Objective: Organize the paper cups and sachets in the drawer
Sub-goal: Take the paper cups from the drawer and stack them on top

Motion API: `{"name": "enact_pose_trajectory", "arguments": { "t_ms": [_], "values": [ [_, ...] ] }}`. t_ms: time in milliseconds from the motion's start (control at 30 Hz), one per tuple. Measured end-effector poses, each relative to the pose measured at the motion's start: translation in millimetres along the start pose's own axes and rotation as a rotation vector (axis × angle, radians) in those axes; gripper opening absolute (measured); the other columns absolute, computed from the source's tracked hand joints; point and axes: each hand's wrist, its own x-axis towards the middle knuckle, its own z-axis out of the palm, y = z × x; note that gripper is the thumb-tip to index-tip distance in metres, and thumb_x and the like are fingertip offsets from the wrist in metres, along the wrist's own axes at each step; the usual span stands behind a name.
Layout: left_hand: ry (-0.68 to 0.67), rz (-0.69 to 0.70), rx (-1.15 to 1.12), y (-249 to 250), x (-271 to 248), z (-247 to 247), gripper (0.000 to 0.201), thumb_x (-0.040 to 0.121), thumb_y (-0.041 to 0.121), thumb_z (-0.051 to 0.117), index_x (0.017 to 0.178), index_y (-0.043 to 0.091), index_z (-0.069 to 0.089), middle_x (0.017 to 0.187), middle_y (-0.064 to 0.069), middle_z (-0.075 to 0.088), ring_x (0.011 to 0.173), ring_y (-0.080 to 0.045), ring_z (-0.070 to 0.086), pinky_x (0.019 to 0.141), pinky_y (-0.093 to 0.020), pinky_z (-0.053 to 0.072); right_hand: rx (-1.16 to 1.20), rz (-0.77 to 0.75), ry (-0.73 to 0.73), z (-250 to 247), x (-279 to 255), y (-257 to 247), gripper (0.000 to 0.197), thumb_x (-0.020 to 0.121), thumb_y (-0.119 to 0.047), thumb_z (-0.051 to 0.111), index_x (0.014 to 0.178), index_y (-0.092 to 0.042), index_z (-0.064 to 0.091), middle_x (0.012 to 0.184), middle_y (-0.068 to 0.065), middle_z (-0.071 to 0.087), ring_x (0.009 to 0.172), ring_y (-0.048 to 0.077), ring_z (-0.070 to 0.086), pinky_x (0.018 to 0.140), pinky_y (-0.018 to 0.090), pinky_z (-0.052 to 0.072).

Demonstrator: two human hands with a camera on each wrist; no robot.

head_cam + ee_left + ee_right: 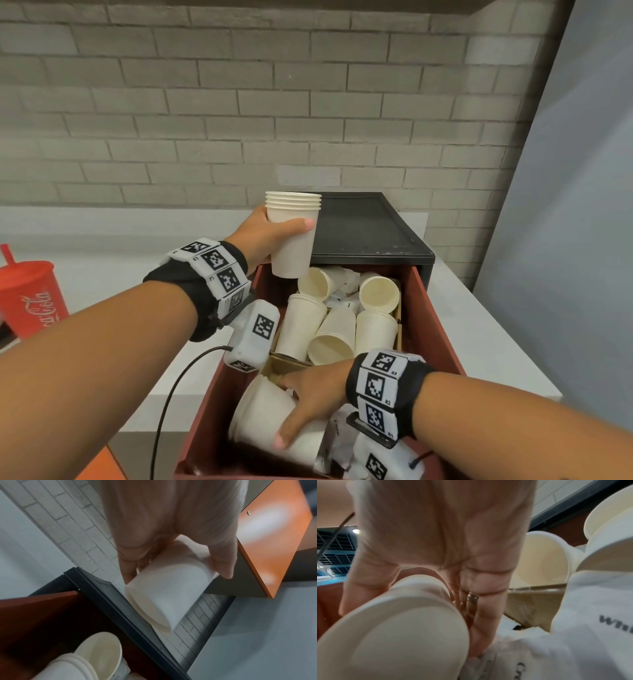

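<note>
Task is judged to be partly done, more left than finished.

A nested stack of cups [292, 236] is being held upright by the left hand [263, 236] above the far left corner of the drawer [436, 318], fingers and thumb wrapped round its wall. Several rims are showing at the top, so some stacking is taken as done.

A second cup stack [260, 416] is lying on its side in the near part of the drawer and is being gripped by the right hand [310, 397], thumb at one side and fingers curled over the other.

Left to do: loose cups [329, 329] are lying tipped at mixed angles in the far half, some nested in pairs, none standing. White sachets [337, 435] are lying scattered beside the right hand, and more are showing under the far cups. A cardboard divider [284, 363] is sitting between the two halves; sorting into sides is not yet visible.

A red Coca-Cola cup [29, 301] is standing on the table at far left, apart from the drawer.
</note>
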Motion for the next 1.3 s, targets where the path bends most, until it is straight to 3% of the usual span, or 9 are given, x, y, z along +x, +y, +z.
{"name": "enact_pose_trajectory", "arguments": {
  "t_ms": [233, 400, 533, 667, 800, 933, 1100, 1200, 1300],
  "values": [
    [0.106, 0.015, 0.012, 1, 12, -5, 0.046, 0.077, 0.035, 0.073, 0.117, 0.020, 0.055, 0.109, -0.006, 0.065, 0.100, -0.022, 0.064, 0.078, -0.036, 0.054, -0.002, 0.006, 0.052, -27, -11, 5, 0.046, 0.084, -0.035, 0.067, 0.120, -0.012, 0.052, 0.119, 0.011, 0.061, 0.102, 0.024, 0.059, 0.090, 0.033, 0.050],
    [0.208, 0.033, 0.029, 2, 28, -16, 0.058, 0.067, 0.041, 0.075, 0.117, 0.017, 0.057, 0.110, -0.006, 0.066, 0.101, -0.023, 0.064, 0.081, -0.036, 0.054, 0.262, 0.022, 0.146, -75, -37, 27, 0.049, 0.088, -0.025, 0.063, 0.132, -0.011, 0.046, 0.125, 0.015, 0.059, 0.110, 0.029, 0.061, 0.096, 0.042, 0.050],
    [0.276, 0.047, 0.050, 1, 44, -24, 0.068, 0.065, 0.045, 0.077, 0.122, 0.015, 0.056, 0.114, -0.006, 0.066, 0.099, -0.019, 0.064, 0.067, -0.026, 0.048, 0.379, 0.013, 0.366, -111, -49, 43, 0.052, 0.078, -0.035, 0.069, 0.124, -0.018, 0.050, 0.119, 0.010, 0.063, 0.106, 0.026, 0.063, 0.094, 0.043, 0.051],
    [0.331, 0.036, 0.055, 1, 63, -27, 0.096, 0.040, 0.056, 0.077, 0.124, 0.016, 0.053, 0.114, -0.003, 0.066, 0.102, -0.019, 0.064, 0.079, -0.033, 0.053, 0.600, -0.057, 0.644, -150, -50, 47, 0.037, 0.088, -0.023, 0.063, 0.120, -0.017, 0.047, 0.114, 0.011, 0.062, 0.102, 0.027, 0.062, 0.092, 0.045, 0.050],
    [0.328, 0.067, 0.052, 2, 87, -27, 0.080, 0.039, 0.046, 0.079, 0.112, 0.019, 0.062, 0.108, -0.004, 0.069, 0.099, -0.021, 0.065, 0.085, -0.037, 0.054, 0.768, -0.122, 0.836, -190, -42, 47, 0.029, 0.089, -0.019, 0.061, 0.114, -0.017, 0.047, 0.097, 0.000, 0.060, 0.085, 0.013, 0.059, 0.070, 0.028, 0.049],
    [0.272, 0.053, 0.102, -6, 117, -34, 0.066, 0.033, 0.041, 0.078, 0.095, 0.023, 0.065, 0.101, -0.006, 0.070, 0.098, -0.024, 0.066, 0.088, -0.041, 0.054, 0.814, -0.120, 0.961, -226, -15, 57, 0.041, 0.082, -0.025, 0.068, 0.119, -0.017, 0.051, 0.106, 0.002, 0.064, 0.092, 0.017, 0.060, 0.073, 0.028, 0.044],
    [0.208, -0.044, 0.150, -31, 169, -50, 0.078, 0.028, 0.036, 0.085, 0.101, 0.016, 0.067, 0.105, -0.010, 0.070, 0.101, -0.029, 0.065, 0.091, -0.050, 0.052, 0.830, -0.072, 1.007, -262, 27, 64, 0.022, 0.079, -0.020, 0.071, 0.090, -0.026, 0.053, 0.088, -0.006, 0.061, 0.081, 0.012, 0.055, 0.056, 0.023, 0.036],
    [0.205, -0.093, 0.175, -40, 189, -54, 0.090, 0.027, 0.035, 0.090, 0.110, 0.014, 0.064, 0.107, -0.007, 0.070, 0.100, -0.026, 0.066, 0.087, -0.045, 0.055, 0.787, -0.043, 1.025, -277, 47, 65, 0.028, 0.075, -0.016, 0.075, 0.093, -0.023, 0.054, 0.095, -0.001, 0.063, 0.085, 0.015, 0.057, 0.053, 0.023, 0.040],
    [0.180, -0.158, 0.243, -36, 192, -50, 0.052, 0.062, 0.014, 0.084, 0.110, 0.012, 0.063, 0.100, -0.006, 0.068, 0.086, -0.020, 0.063, 0.055, -0.018, 0.050, 0.729, 0.005, 1.036, -287, 59, 64, 0.047, 0.072, -0.016, 0.078, 0.114, -0.015, 0.056, 0.103, 0.002, 0.062, 0.089, 0.017, 0.058, 0.053, 0.022, 0.041]
  ]
}}
